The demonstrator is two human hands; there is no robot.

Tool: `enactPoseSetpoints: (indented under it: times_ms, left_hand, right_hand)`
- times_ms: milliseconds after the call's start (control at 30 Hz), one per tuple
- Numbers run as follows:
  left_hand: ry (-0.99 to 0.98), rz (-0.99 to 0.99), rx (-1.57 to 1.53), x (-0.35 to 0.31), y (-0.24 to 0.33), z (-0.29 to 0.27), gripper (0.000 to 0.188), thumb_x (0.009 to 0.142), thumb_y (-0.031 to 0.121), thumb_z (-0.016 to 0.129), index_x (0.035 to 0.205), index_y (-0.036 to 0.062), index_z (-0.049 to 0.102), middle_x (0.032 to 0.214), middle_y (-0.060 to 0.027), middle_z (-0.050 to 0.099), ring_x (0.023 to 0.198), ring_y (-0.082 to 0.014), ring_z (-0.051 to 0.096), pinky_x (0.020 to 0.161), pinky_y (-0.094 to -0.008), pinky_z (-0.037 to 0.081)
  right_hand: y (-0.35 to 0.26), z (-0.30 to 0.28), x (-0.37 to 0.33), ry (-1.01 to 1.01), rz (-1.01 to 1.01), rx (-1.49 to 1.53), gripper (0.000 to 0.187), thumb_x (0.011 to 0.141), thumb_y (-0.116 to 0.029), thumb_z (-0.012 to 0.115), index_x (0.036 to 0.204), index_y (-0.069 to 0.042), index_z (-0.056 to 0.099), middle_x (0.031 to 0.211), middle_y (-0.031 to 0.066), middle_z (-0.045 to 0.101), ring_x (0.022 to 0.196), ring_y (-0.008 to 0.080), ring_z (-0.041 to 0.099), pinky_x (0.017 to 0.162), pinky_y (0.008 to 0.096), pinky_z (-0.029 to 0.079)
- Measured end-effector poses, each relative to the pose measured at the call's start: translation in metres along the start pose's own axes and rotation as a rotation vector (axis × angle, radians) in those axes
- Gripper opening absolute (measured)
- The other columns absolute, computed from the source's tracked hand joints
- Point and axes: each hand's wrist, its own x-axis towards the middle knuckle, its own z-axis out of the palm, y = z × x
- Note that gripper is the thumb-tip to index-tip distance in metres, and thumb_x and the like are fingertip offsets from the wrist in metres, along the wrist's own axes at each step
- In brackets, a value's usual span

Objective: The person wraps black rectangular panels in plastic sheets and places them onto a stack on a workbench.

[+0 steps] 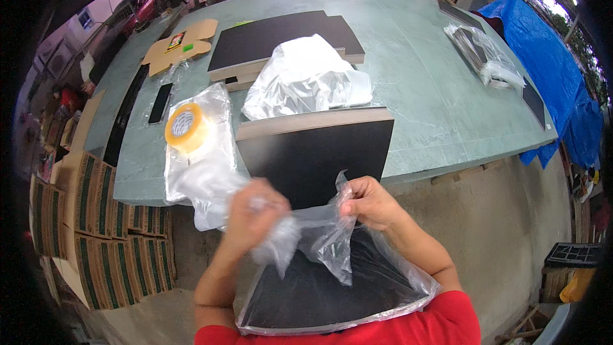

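"Right hand (371, 204) first: how does its grip stand in the head view?"

"Pinched closed, thumb against finger, on the gathered edge of a clear bag (333, 259). Left hand (258, 212) is curled at some crumpled plastic, but it's blurred, so I can't tell how tightly it has closed."

"Where do I find the bag itself?"

"Just below both hands, close against the red shirt (440, 321), with a black panel (306, 303) inside. One loose flap hangs from under the right hand over that panel."

"And beyond the grip?"

"Straight ahead I see a black block (319, 160) on edge, pale side up. Farther out, a shiny white bundle (306, 80) lies on the table (440, 102). Ahead and left of the left hand, a yellow tape roll (193, 138) sits on clear sleeves (218, 108)."
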Motion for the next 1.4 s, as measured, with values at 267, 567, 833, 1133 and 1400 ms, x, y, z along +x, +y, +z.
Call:
enactPoseSetpoints:
  times_ms: [267, 567, 833, 1133, 1400]
  left_hand:
    - [-0.163, -0.159, 0.078, 0.000, -0.009, 0.006, 0.014, 0.075, 0.015, 0.061, 0.074, 0.0010, 0.059, 0.063, -0.0011, 0.056, 0.059, -0.0075, 0.049, 0.056, -0.0232, 0.041]
    - [-0.158, 0.232, 0.416, 0.006, 0.050, 0.023, 0.029, 0.071, 0.022, 0.064, 0.092, 0.0043, 0.054, 0.088, -0.0138, 0.058, 0.079, -0.0297, 0.057, 0.067, -0.0368, 0.046]
    - [-0.394, -0.108, 0.223, 0.018, 0.044, 0.029, 0.017, 0.080, 0.018, 0.053, 0.078, 0.0021, 0.055, 0.063, -0.0113, 0.052, 0.056, -0.0201, 0.055, 0.051, -0.0292, 0.040]
    - [-0.718, -0.273, -0.513, 0.022, 0.041, 0.002, 0.025, 0.084, 0.022, 0.050, 0.075, -0.0001, 0.057, 0.066, -0.0031, 0.055, 0.065, -0.0085, 0.051, 0.058, -0.0244, 0.041]
    - [-1.391, 0.143, -0.550, 0.032, 0.026, -0.017, 0.020, 0.081, 0.013, 0.047, 0.095, 0.0000, 0.052, 0.071, -0.0102, 0.060, 0.065, -0.0274, 0.059, 0.060, -0.0335, 0.046]
  right_hand:
    - [0.001, 0.007, -0.008, 0.020, -0.076, 0.287, 0.025, 0.080, -0.026, 0.057, 0.065, -0.006, 0.051, 0.058, -0.0007, 0.049, 0.050, 0.0078, 0.044, 0.046, 0.0216, 0.035]
    - [-0.021, 0.019, -0.006, -0.010, -0.420, -0.601, 0.020, 0.068, -0.016, 0.069, 0.075, -0.001, 0.058, 0.095, 0.0072, 0.050, 0.087, 0.0146, 0.047, 0.078, 0.0268, 0.036]
    - [-0.032, 0.010, 0.000, 0.025, -0.406, -0.815, 0.018, 0.069, -0.012, 0.065, 0.082, -0.001, 0.058, 0.075, 0.0072, 0.059, 0.074, 0.0147, 0.056, 0.073, 0.0316, 0.044]
    - [-0.033, 0.008, -0.012, -0.730, -0.026, -0.454, 0.029, 0.080, -0.023, 0.056, 0.081, 0.005, 0.055, 0.071, 0.0102, 0.057, 0.069, 0.0204, 0.053, 0.062, 0.0316, 0.043]
    - [-0.025, -0.021, -0.020, -1.037, 0.316, -1.052, 0.034, 0.077, -0.032, 0.055, 0.090, -0.001, 0.057, 0.083, 0.0115, 0.059, 0.084, 0.0230, 0.055, 0.077, 0.0373, 0.041]
